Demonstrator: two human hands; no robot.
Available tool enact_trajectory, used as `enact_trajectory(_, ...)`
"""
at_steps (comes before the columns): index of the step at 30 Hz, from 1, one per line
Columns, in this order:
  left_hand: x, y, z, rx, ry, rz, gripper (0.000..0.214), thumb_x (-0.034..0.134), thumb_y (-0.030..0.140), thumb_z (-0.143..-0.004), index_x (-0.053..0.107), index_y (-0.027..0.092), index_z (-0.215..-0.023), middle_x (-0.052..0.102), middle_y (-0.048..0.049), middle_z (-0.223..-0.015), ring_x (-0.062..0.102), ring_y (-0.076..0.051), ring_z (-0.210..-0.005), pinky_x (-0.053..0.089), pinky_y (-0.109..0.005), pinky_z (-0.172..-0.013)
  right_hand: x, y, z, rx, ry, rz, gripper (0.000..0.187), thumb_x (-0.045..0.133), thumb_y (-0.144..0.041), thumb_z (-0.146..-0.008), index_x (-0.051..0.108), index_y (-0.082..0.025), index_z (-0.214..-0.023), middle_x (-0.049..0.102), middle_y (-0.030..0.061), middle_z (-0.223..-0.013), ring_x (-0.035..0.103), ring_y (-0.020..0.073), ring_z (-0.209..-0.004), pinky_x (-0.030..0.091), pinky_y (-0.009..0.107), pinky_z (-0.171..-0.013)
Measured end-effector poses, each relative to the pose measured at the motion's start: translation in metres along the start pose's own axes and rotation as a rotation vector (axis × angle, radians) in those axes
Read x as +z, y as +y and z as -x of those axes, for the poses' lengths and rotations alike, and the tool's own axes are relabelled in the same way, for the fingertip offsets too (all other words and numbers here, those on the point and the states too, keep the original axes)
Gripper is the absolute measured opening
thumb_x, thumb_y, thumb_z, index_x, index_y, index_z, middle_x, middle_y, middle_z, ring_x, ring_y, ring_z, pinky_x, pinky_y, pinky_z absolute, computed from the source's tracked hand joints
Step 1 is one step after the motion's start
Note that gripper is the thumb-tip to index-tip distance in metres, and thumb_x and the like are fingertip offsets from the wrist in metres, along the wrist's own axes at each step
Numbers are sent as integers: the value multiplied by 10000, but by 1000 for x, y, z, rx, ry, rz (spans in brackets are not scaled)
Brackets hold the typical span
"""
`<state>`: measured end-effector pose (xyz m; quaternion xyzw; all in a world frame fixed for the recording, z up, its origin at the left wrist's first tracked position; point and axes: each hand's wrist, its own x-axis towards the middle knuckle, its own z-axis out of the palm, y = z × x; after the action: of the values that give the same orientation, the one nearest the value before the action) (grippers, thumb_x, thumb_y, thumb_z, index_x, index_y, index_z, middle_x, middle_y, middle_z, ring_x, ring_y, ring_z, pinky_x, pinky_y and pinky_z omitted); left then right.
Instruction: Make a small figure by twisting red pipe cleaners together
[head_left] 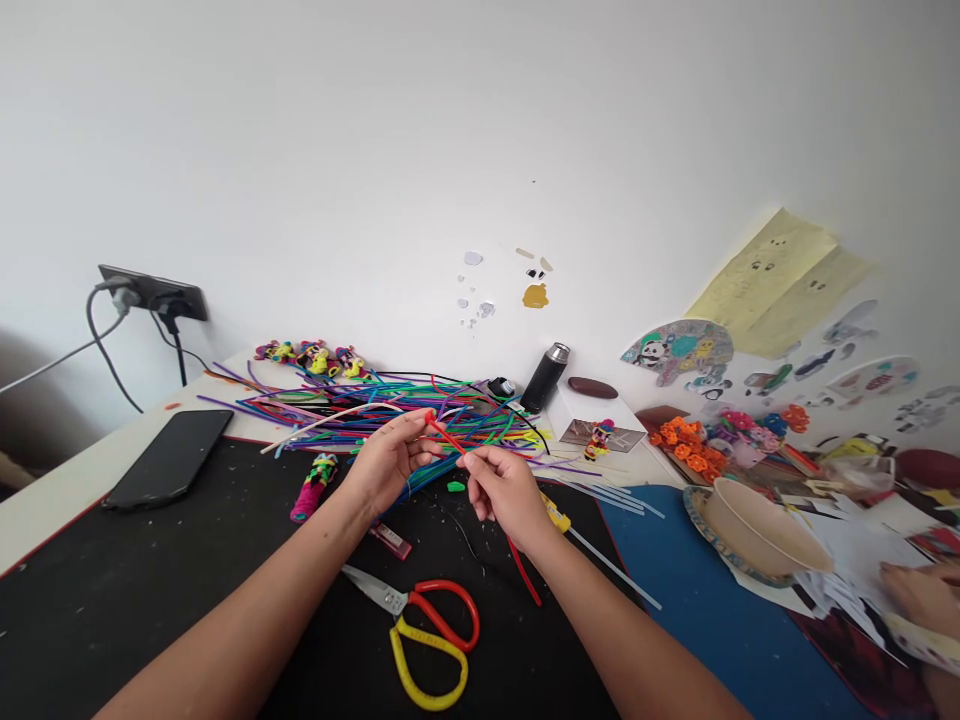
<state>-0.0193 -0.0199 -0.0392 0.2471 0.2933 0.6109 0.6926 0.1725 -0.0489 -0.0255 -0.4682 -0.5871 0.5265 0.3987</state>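
Between my two hands runs a red pipe cleaner. The fingers of my left hand pinch its upper end, where the red looks bunched. My right hand grips it lower down, and a red tail hangs below that palm. Behind both hands spreads a heap of many-coloured pipe cleaners. Scissors with one red and one yellow handle lie on the black mat in front of my hands. Left of my left hand is a small pink figure with a green and yellow top.
A phone lies at the left. Small pipe cleaner figures rest by the wall. A dark flask leans near a white box. Glue sticks lie to the right, before a bowl. Another person's hand shows at far right.
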Motion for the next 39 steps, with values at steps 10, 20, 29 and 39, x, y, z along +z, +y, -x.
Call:
enact_trajectory(10, 2, 0, 2, -6, -21, -12, 143, 738, 131, -856, 727, 119, -998, 806, -82, -873, 748, -162, -595, 584, -223, -529, 7, -2, 5, 18, -5, -78, 439, 691, -608, -861, 673, -171, -901, 575, -57, -550, 471, 74, -352, 254, 194, -350)
enact_trajectory(20, 4, 4, 4, 0, -95, 55, 108, 744, 125, -862, 733, 101, -967, 803, -92, -862, 737, -142, -603, 601, -208, -577, 5, 0, 9, 118, -78, -177, 469, 709, -606, -859, 721, -146, -948, 565, -54, -509, 443, 70, -345, 193, 194, -345)
enact_trajectory(29, 5, 5, 4, 11, -81, 83, 73, 715, 102, -880, 746, 93, -945, 758, -63, -737, 721, -126, -594, 599, -172, -571, 10, 2, 11, 106, -135, -109, 485, 674, -628, -885, 728, -152, -956, 595, -43, -561, 499, 75, -372, 239, 194, -360)
enact_trajectory(39, 3, 2, 2, -6, -35, 106, 76, 671, 80, -906, 745, 80, -922, 753, -66, -730, 723, -123, -594, 610, -165, -579, 7, 6, 3, -15, -1, -20, 416, 705, -565, -864, 663, -182, -1021, 633, -37, -672, 538, 87, -411, 299, 204, -375)
